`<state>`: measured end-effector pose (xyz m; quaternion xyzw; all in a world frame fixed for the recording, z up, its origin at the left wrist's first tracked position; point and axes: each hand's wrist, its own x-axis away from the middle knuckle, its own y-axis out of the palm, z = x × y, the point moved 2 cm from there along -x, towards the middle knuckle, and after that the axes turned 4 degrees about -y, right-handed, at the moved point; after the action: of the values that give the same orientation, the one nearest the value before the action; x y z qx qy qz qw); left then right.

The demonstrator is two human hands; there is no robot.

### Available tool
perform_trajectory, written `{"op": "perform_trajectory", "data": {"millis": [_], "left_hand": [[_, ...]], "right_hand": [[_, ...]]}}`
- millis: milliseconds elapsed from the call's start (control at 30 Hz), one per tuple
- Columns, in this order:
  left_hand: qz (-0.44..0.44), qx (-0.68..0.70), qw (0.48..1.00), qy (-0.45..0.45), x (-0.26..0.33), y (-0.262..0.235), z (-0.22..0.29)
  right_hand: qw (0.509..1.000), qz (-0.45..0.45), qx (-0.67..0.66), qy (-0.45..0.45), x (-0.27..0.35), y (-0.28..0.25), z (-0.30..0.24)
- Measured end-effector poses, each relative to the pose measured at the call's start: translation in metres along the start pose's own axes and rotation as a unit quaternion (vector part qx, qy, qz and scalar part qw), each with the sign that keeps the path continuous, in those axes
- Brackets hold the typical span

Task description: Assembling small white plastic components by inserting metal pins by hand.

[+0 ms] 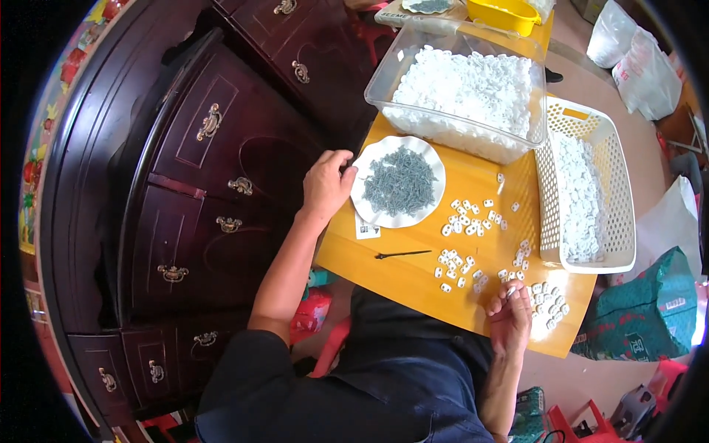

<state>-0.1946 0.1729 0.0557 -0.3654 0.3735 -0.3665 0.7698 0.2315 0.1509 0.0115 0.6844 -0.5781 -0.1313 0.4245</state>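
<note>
right hand [509, 316] pinching small white plastic piece [511, 292] | left hand [326, 184] at plate [365, 164]

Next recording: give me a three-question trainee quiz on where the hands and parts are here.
1. True or false: the left hand rests at the rim of the white plate of grey metal bits.
2. The right hand is nearest: A) clear tub B) loose white parts C) black tool
3. What does the white basket hold?

Key: 1 true. 2 B. 3 small white parts.
</note>
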Motion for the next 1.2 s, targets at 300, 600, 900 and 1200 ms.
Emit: {"op": "perform_trajectory", "data": {"millis": [300, 600, 900, 1200], "left_hand": [[0.085, 0.0, 0.995, 0.06, -0.008, -0.078, 0.021], [0.362, -0.291, 0.873, 0.151, -0.025, -0.356, 0.08], [0.438, -0.424, 0.785, 0.111, 0.0, -0.507, 0.05], [0.309, -0.477, 0.822, -0.029, -0.021, -0.536, 0.043]], "right_hand": [[1.0, -0.007, -0.008, -0.001, 0.002, -0.023, -0.003], [0.998, -0.049, -0.029, 0.025, -0.002, -0.023, 0.003], [0.997, -0.077, -0.005, 0.019, 0.002, -0.013, 0.005], [0.996, -0.073, 0.057, -0.003, 0.016, 0.011, -0.004]]}}
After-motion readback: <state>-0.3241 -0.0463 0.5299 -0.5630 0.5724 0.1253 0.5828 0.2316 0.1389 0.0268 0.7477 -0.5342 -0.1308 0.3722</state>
